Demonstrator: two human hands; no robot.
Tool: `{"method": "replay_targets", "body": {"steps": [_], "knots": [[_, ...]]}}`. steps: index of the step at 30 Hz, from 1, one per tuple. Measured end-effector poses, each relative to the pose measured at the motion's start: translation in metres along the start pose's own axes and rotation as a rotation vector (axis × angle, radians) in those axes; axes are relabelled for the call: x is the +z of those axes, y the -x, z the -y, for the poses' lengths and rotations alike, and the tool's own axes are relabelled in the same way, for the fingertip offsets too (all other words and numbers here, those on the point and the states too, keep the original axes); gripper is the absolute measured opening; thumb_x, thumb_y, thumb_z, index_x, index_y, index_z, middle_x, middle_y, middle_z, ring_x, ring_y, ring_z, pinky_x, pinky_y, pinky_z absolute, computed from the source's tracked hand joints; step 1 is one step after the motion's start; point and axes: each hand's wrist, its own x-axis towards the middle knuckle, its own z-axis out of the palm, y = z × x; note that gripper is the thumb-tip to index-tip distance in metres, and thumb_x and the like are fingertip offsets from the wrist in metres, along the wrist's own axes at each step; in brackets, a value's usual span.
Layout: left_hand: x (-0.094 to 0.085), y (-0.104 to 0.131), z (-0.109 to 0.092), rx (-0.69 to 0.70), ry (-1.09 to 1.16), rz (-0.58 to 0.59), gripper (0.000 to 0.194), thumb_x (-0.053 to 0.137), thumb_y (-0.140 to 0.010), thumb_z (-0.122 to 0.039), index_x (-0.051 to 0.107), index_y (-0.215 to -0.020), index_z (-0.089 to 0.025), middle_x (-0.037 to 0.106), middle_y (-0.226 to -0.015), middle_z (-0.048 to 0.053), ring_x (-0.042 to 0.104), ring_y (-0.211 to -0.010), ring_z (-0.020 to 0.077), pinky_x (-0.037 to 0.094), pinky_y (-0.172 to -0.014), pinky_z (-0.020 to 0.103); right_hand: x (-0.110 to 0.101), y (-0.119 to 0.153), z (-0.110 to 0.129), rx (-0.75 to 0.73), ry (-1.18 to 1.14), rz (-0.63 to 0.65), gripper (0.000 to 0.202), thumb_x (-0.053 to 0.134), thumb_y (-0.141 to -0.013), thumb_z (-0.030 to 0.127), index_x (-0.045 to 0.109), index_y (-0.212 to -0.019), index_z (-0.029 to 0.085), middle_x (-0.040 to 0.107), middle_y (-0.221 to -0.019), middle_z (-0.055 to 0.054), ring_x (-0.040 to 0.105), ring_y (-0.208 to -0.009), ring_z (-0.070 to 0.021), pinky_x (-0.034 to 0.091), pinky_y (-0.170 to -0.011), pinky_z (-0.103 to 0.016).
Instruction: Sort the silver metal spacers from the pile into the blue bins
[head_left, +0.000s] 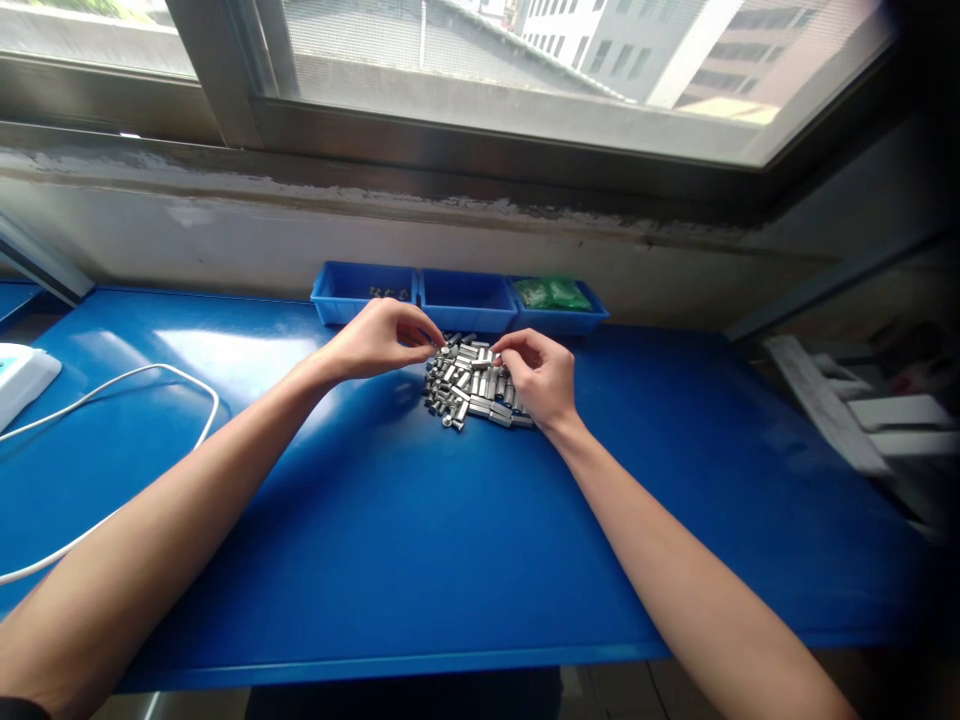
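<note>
A heap of small shiny metal pieces (461, 385), mostly short cylinders with some stubby headed ones, lies on the blue tabletop. From the left, my left hand (381, 340) reaches to the heap's back left edge. Its thumb and fingers are pinched together at the pieces; what is between them is too small to make out. My right hand (545, 378) is curled over the heap's right side and hides part of it. Thumb and forefinger close at the end of a short metal cylinder (482, 364) on top of the heap.
Behind the heap stand three joined blue bins: the left bin (330, 300) holds a few small pieces, the middle bin (469, 318) shows its bare inside, and the right one holds a green plastic bag (553, 293). A white cable (214, 395) loops across the table (420, 570) at left.
</note>
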Motion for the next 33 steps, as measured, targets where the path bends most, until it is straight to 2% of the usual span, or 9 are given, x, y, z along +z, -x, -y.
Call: {"method": "replay_targets", "body": {"steps": [2,7,9,13,16,19,21,24,33], "knots": [[0.000,-0.001,0.003,-0.045,0.012,-0.089,0.018,0.073,-0.076,-0.024,0.081,-0.089,-0.014,0.080,-0.094,0.008,0.077,-0.086,0.0223,0.062,-0.080,0.028,0.000,0.000,-0.001,-0.003,-0.007,0.000,0.013,0.060,-0.079,0.018,0.072,-0.077,0.022,0.073,-0.071,0.000,0.070,-0.068,-0.0195,0.055,-0.070,-0.032],[-0.006,-0.002,0.011,-0.234,0.045,-0.476,0.027,0.078,-0.074,-0.029,0.080,-0.095,-0.012,0.080,-0.092,0.010,0.077,-0.093,0.0272,0.064,-0.083,0.032,0.000,0.000,-0.001,0.001,0.003,0.016,0.013,0.060,-0.079,0.019,0.072,-0.078,0.022,0.074,-0.073,0.000,0.071,-0.070,-0.0200,0.056,-0.069,-0.032],[-0.009,-0.002,0.012,-0.254,0.051,-0.546,0.030,0.077,-0.074,-0.028,0.080,-0.100,-0.011,0.080,-0.097,0.011,0.077,-0.098,0.0278,0.064,-0.086,0.032,0.001,0.000,-0.001,0.003,-0.003,0.017,0.013,0.060,-0.079,0.019,0.072,-0.078,0.023,0.074,-0.073,0.000,0.072,-0.069,-0.0201,0.056,-0.069,-0.033],[-0.008,-0.002,0.015,-0.220,0.027,-0.565,0.030,0.073,-0.076,-0.026,0.079,-0.102,-0.011,0.079,-0.102,0.011,0.076,-0.098,0.0255,0.063,-0.088,0.031,0.001,0.000,-0.001,0.005,-0.016,0.019,0.013,0.059,-0.079,0.019,0.072,-0.078,0.023,0.074,-0.073,0.000,0.072,-0.069,-0.0198,0.056,-0.068,-0.032],[-0.006,-0.002,0.013,-0.102,-0.082,-0.462,0.024,0.070,-0.079,-0.028,0.080,-0.097,-0.015,0.080,-0.098,0.008,0.076,-0.089,0.0208,0.062,-0.086,0.028,0.001,0.000,0.000,0.008,-0.012,0.020,0.013,0.060,-0.078,0.020,0.072,-0.076,0.023,0.074,-0.072,0.000,0.071,-0.069,-0.0198,0.056,-0.068,-0.032],[-0.005,-0.001,0.010,0.031,-0.193,-0.187,0.022,0.067,-0.081,-0.026,0.081,-0.096,-0.016,0.080,-0.095,0.006,0.075,-0.083,0.0188,0.060,-0.081,0.026,0.000,0.000,0.000,0.004,-0.011,0.014,0.013,0.059,-0.078,0.020,0.072,-0.076,0.023,0.073,-0.071,0.000,0.071,-0.068,-0.0197,0.056,-0.067,-0.032],[-0.005,0.000,0.008,0.122,-0.263,0.006,0.024,0.067,-0.080,-0.023,0.081,-0.098,-0.017,0.079,-0.101,0.007,0.075,-0.089,0.0201,0.058,-0.084,0.027,0.000,0.000,0.001,0.004,-0.012,0.014,0.013,0.059,-0.078,0.020,0.072,-0.077,0.023,0.073,-0.071,0.000,0.070,-0.067,-0.0196,0.055,-0.066,-0.032],[-0.003,0.001,0.010,0.198,-0.309,0.190,0.029,0.067,-0.078,-0.018,0.082,-0.103,-0.021,0.079,-0.110,0.007,0.074,-0.098,0.0219,0.055,-0.092,0.029,0.000,0.000,0.000,0.001,-0.016,0.016,0.013,0.060,-0.079,0.019,0.072,-0.077,0.022,0.073,-0.073,-0.001,0.070,-0.069,-0.0197,0.055,-0.067,-0.032],[0.000,0.000,0.020,0.186,-0.324,0.215,0.018,0.063,-0.083,-0.019,0.080,-0.090,-0.020,0.078,-0.091,0.005,0.072,-0.082,0.0176,0.053,-0.077,0.025,0.001,0.000,-0.002,0.007,-0.015,0.020,0.014,0.059,-0.078,0.020,0.072,-0.077,0.022,0.073,-0.072,0.000,0.070,-0.068,-0.0193,0.055,-0.066,-0.031]]}}
